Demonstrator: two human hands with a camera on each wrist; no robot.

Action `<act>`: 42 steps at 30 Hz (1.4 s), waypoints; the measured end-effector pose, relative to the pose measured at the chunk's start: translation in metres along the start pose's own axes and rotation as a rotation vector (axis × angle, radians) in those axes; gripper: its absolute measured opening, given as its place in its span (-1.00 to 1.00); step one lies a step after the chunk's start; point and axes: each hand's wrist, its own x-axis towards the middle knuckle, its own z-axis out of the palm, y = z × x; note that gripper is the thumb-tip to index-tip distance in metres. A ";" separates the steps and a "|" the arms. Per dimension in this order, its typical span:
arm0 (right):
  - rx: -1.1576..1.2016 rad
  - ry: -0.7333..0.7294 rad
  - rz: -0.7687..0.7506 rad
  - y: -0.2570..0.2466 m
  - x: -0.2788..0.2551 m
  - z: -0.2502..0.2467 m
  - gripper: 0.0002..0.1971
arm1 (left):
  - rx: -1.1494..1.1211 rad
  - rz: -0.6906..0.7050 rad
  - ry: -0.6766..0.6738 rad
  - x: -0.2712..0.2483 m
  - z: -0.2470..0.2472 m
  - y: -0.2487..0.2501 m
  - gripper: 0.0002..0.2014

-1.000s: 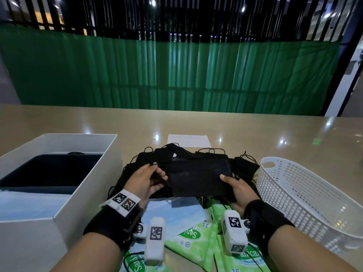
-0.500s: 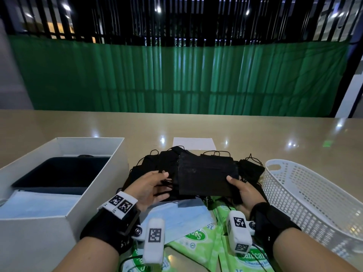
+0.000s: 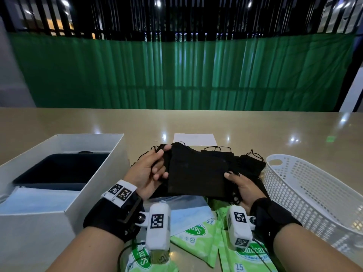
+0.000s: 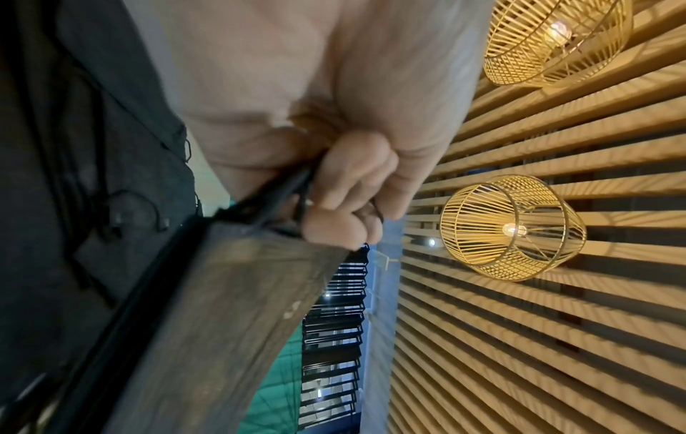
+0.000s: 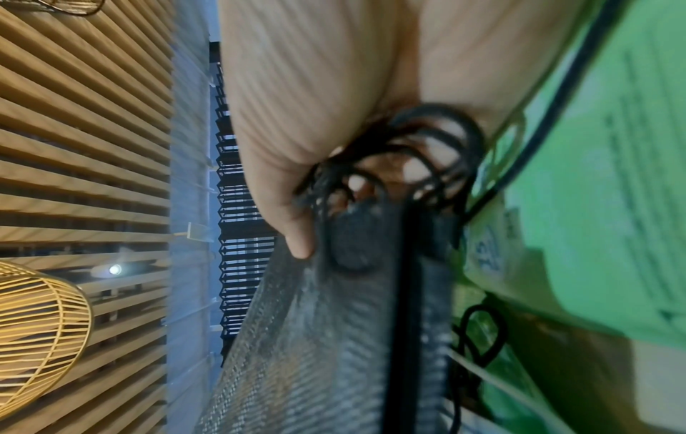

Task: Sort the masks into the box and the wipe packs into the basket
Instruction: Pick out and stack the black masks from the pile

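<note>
A stack of black masks (image 3: pixel 196 173) is held above the table between both hands. My left hand (image 3: pixel 155 165) grips its left edge, fingers curled over the cloth (image 4: pixel 237 293) and ear loops. My right hand (image 3: pixel 238 186) pinches the right edge, thumb on top, with loops bunched in the palm (image 5: pixel 390 176). More black masks (image 3: pixel 247 163) lie on the table behind. A blue mask (image 3: pixel 188 214) and green wipe packs (image 3: pixel 198 238) lie under my wrists. The white box (image 3: pixel 98 173) stands at the left, the white basket (image 3: pixel 306 195) at the right.
The box holds a dark tray (image 3: pixel 59 169) and blue masks (image 3: pixel 39 199). A white paper sheet (image 3: pixel 194 139) lies beyond the mask pile. A green curtain closes off the far side of the beige table (image 3: pixel 275 134).
The stack of black masks has been lifted higher off the pile. My left hand, which was loose beside it, now grips its left edge.
</note>
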 end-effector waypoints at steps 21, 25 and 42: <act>0.133 0.029 -0.041 0.001 0.008 -0.008 -0.68 | 0.510 0.089 0.282 0.013 -0.035 -0.001 -0.74; 0.089 0.082 -0.061 0.001 0.006 -0.005 -0.70 | 0.439 0.098 0.300 0.014 -0.034 0.002 -0.78; -0.054 0.061 -0.112 -0.020 -0.013 0.010 -0.94 | 0.244 0.043 0.099 -0.027 0.018 0.083 -0.76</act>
